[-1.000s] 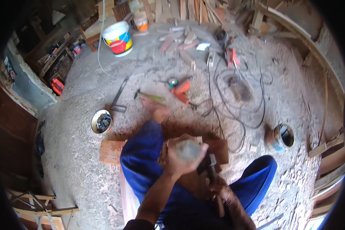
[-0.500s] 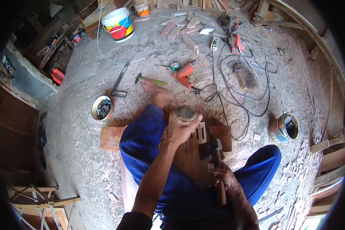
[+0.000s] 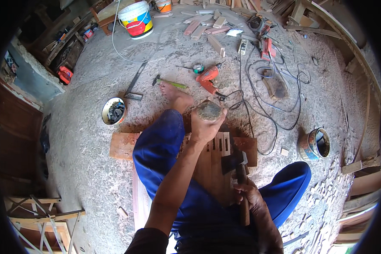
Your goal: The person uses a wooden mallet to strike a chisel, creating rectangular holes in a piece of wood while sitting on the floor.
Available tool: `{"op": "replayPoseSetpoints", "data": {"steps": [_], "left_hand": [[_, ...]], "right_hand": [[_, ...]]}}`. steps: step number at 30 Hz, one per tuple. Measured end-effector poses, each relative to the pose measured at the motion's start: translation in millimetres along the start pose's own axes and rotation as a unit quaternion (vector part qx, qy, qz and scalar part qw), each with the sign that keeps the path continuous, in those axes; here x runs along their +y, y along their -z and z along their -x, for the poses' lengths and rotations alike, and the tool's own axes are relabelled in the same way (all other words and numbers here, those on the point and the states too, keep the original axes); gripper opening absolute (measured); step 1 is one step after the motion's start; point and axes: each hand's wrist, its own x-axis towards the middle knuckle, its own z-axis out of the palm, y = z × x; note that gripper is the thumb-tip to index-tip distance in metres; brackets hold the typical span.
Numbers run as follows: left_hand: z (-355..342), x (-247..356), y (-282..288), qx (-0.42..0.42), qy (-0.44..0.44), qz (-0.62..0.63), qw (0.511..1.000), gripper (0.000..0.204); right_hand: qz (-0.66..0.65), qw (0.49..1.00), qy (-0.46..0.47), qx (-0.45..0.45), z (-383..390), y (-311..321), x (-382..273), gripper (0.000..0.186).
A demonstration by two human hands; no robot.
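Observation:
My left hand grips a thick wooden piece with a rough, grey round end, raised above a wooden workpiece with narrow slots. My right hand is closed on the wooden handle of a hatchet-like tool, whose dark flat head lies over the workpiece's right side. Under the workpiece, between my blue-trousered legs, is a reddish wooden block. My bare left foot is stretched out beside a green-handled hammer.
An orange drill with cords, a metal square, a bucket of dark pieces and a rusty tin sit around me. Wood offcuts, a power tool and a paint bucket are farther off. Planks line the right side.
My left hand has risen away from me with the wooden piece, uncovering more of the slotted workpiece. My right hand has stayed on the handle. The whole view has shifted upward.

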Motion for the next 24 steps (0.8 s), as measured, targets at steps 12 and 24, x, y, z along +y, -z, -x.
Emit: {"op": "replayPoseSetpoints", "data": {"steps": [12, 24], "left_hand": [[4, -31, -10, -0.008, -0.007, 0.003, 1.0, 0.02], [5, -28, -4, -0.014, 0.051, -0.002, 0.999, 0.015]], "right_hand": [[-0.004, 1.0, -0.003, -0.004, -2, 2, 1, 0.048], [-0.007, 1.0, 0.001, -0.004, 0, -3, 0, 0.046]]}}
